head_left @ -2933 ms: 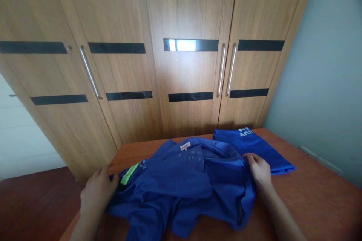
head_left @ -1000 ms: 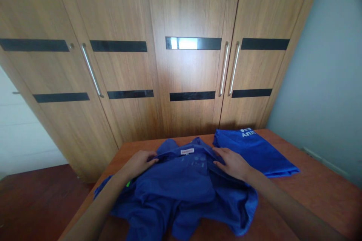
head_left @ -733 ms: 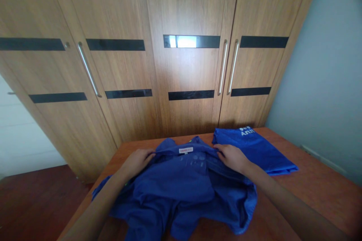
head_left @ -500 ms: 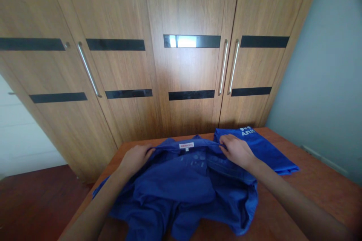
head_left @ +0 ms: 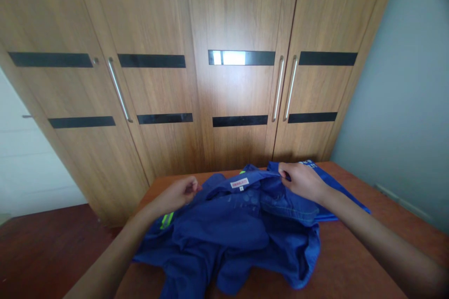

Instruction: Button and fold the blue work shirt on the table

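Pinching, in right hand (head_left: 301,182), collar (head_left: 261,176) of blue work jacket (head_left: 219,224), crumpled on table (head_left: 343,261). At left hand (head_left: 180,194), curled grip; cannot tell whether on cloth. Liable to twist collar if raised one-sidedly, or drag folded blue garment (head_left: 328,178), lying so close.

A blue garment (head_left: 217,233) lies loosely spread and rumpled across the surface (head_left: 354,257), its inside partly showing. Its collar (head_left: 261,178) runs along the far side, slanting up to the right, where the right hand (head_left: 296,178) pinches the end and holds it raised. A white label with red lettering (head_left: 240,182) sits at the middle of the collar, a tiny tag below it, and faint pale printing shows on the cloth nearer. A yellow-green and silver strip (head_left: 167,220) crosses the left part; deep folds gather along the near side
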A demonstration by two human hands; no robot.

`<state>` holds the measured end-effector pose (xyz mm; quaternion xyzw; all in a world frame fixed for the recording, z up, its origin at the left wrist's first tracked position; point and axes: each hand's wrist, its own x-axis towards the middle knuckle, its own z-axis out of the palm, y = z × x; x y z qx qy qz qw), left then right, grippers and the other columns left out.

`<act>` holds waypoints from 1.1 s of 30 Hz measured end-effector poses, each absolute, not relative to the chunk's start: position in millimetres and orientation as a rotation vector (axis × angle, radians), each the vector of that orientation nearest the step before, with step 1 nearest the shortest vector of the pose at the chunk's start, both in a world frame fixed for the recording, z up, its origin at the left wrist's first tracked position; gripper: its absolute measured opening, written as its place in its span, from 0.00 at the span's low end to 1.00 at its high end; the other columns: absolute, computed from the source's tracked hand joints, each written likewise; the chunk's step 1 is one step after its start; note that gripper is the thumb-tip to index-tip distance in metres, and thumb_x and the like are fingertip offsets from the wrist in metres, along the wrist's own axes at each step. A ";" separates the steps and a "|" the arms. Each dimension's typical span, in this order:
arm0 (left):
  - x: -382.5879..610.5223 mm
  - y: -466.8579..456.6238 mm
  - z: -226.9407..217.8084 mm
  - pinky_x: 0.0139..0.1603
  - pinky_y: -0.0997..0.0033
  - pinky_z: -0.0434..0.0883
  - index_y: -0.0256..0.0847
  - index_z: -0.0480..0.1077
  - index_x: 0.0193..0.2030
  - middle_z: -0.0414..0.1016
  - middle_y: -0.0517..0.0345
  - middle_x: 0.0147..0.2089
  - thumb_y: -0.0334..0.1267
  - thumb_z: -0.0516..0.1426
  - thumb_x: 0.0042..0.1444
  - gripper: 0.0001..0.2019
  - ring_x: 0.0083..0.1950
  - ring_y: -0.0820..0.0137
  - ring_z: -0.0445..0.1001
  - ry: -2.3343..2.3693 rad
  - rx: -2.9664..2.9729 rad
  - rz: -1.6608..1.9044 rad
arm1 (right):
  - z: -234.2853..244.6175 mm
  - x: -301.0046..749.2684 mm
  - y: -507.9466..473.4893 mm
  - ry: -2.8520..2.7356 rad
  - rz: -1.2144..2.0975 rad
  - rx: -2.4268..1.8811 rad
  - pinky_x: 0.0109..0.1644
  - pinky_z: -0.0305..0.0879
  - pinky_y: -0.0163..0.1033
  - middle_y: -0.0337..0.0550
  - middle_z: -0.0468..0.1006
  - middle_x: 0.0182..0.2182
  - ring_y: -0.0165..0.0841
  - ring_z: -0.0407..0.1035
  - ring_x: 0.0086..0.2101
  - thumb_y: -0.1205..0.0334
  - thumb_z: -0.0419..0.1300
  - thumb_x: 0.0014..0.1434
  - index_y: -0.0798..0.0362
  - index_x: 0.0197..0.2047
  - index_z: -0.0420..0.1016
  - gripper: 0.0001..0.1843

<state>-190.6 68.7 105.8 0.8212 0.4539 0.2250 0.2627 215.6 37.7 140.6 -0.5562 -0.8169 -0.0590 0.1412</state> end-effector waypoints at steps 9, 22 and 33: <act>-171.2 72.8 80.6 0.53 0.66 0.66 0.41 0.71 0.47 0.76 0.52 0.49 0.46 0.56 0.55 0.16 0.51 0.63 0.73 1.263 2.285 0.524 | 130.2 225.3 30.9 -2.481 -0.135 -1.599 0.44 0.62 0.38 0.44 0.77 0.42 0.38 0.71 0.43 0.62 0.54 0.58 0.48 0.44 0.71 0.11; -150.5 89.6 72.3 0.45 0.72 0.66 0.42 0.75 0.39 0.80 0.56 0.41 0.41 0.50 0.60 0.13 0.43 0.66 0.75 1.246 2.438 0.389 | 107.7 200.1 68.8 -2.550 0.420 -1.399 0.55 0.61 0.46 0.49 0.74 0.52 0.44 0.68 0.51 0.52 0.58 0.57 0.52 0.55 0.68 0.24; -154.0 92.9 77.6 0.46 0.69 0.64 0.43 0.73 0.44 0.78 0.53 0.45 0.44 0.45 0.63 0.17 0.46 0.64 0.74 1.419 2.481 0.486 | 115.5 198.0 88.6 -2.545 0.154 -1.435 0.45 0.63 0.37 0.47 0.80 0.38 0.37 0.73 0.41 0.63 0.48 0.64 0.53 0.41 0.76 0.14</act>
